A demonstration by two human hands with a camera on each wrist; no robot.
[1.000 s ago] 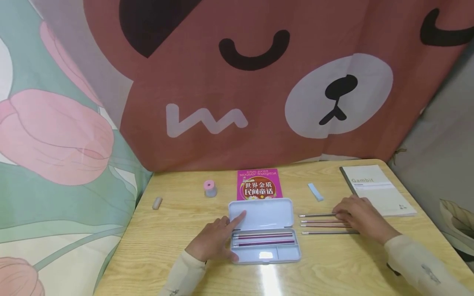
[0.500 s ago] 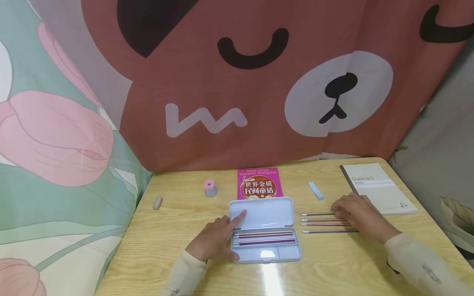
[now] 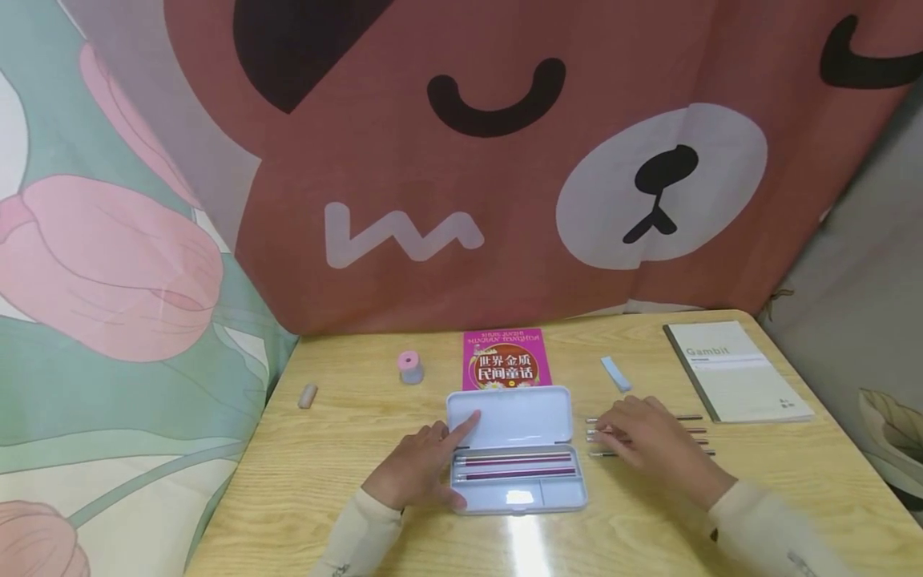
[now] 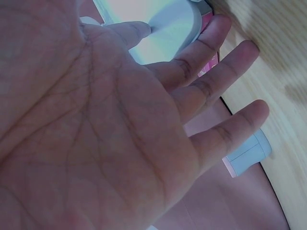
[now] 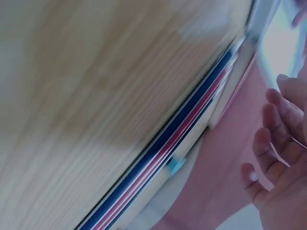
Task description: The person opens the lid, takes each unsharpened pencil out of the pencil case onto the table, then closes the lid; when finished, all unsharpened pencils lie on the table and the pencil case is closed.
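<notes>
A pale blue pencil case [image 3: 509,425] lies with its lid raised, several pencils [image 3: 515,459] side by side in its rear compartment. My left hand [image 3: 414,471] rests at the case's left side, index finger against the inner lid and thumb at the front left corner. In the left wrist view its other fingers [image 4: 225,74] are spread. To the right of the case, several loose pencils [image 3: 688,430] lie in parallel on the table. Over their eraser ends is my right hand [image 3: 652,441], its fingers loosely bent with nothing between them in the right wrist view.
Behind the case lies a pink book [image 3: 505,358], partly covered by the lid. A light blue strip [image 3: 615,374] and a notebook [image 3: 739,373] are at the back right. A pink-topped small cylinder [image 3: 409,369] and an eraser [image 3: 307,396] lie to the left.
My right hand has moved left along the loose pencils, from their far ends to their eraser ends. The left hand has stayed on the case.
</notes>
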